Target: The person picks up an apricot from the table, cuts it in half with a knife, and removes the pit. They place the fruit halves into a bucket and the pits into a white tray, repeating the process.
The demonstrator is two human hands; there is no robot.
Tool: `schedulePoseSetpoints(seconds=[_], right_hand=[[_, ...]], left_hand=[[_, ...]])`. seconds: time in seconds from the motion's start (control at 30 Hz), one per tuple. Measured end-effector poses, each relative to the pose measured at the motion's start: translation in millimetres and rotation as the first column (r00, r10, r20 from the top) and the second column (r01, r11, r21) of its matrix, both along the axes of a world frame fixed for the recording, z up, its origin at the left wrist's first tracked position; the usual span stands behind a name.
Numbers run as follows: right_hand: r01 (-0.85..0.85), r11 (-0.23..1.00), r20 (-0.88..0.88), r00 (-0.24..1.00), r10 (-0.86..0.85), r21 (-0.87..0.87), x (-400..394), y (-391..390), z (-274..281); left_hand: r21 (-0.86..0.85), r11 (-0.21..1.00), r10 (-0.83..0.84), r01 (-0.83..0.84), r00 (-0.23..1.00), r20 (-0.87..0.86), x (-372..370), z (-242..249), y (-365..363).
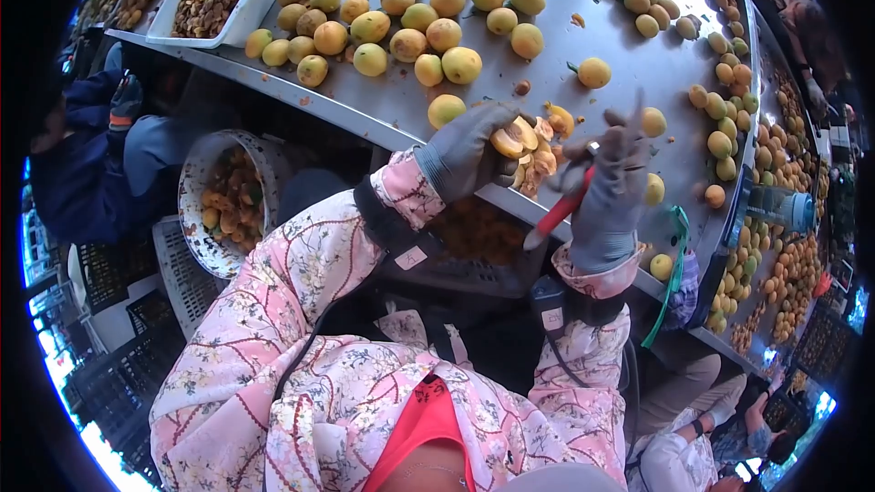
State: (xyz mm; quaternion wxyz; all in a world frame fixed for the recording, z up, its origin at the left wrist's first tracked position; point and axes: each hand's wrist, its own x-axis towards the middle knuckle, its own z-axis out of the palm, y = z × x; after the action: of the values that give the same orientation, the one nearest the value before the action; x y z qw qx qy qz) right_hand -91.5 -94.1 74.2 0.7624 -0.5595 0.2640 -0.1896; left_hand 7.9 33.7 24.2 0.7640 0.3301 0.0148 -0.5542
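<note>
My left hand [469,150], in a grey glove, is closed around a split apricot [513,139] at the near edge of the metal table. Cut apricot pieces [541,164] lie just right of its fingertips. Beside them, my right hand [609,187], also gloved, grips a red-handled knife [563,210]. The handle's end points down toward me, and the blade is blurred beyond the fingers. A whole apricot [594,73] sits on the table above the hands, and another apricot [447,110] rests by my left wrist.
Many whole apricots [371,59] cover the metal table [538,77]. A white tray [228,36] of brown pits stands upper left. Below the edge are a white bucket [191,205] of fruit pieces and a dark crate [474,282]. A bottle [775,207] lies right. Other people sit nearby.
</note>
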Motion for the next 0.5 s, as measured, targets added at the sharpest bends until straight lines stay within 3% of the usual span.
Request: schedulePoseSetpoints(seconds=[0.07, 0.13, 0.2, 0.27, 0.4, 0.5], right_hand=[[-0.055, 0.998, -0.027, 0.998, 0.055, 0.002, -4, 9, -15], [-0.080, 0.982, -0.195, 0.974, 0.113, 0.170, -9, 19, -20], [-0.101, 0.981, -0.208, 0.969, 0.136, 0.168, -11, 21, -20], [-0.045, 0.949, -0.267, 0.954, 0.134, 0.313, -9, 25, -20], [-0.112, 0.918, -0.170, 0.967, 0.188, 0.380, -7, 31, -23], [-0.184, 0.941, 0.010, 0.982, 0.189, 0.283, -3, 30, -26]], left_hand=[[-0.003, 1.000, 0.001, -0.001, 0.999, 0.042, 3, -6, 2], [0.086, 0.993, 0.072, -0.080, 0.992, 0.101, 5, -6, 3], [0.068, 0.992, 0.094, -0.103, 0.988, 0.120, 7, -9, 4], [0.045, 0.991, 0.116, -0.123, 0.983, 0.141, 8, -8, 3], [0.103, 0.985, 0.117, -0.137, 0.976, 0.186, 7, -10, 3], [0.075, 0.987, 0.120, -0.143, 0.959, 0.257, 6, -16, 4]])
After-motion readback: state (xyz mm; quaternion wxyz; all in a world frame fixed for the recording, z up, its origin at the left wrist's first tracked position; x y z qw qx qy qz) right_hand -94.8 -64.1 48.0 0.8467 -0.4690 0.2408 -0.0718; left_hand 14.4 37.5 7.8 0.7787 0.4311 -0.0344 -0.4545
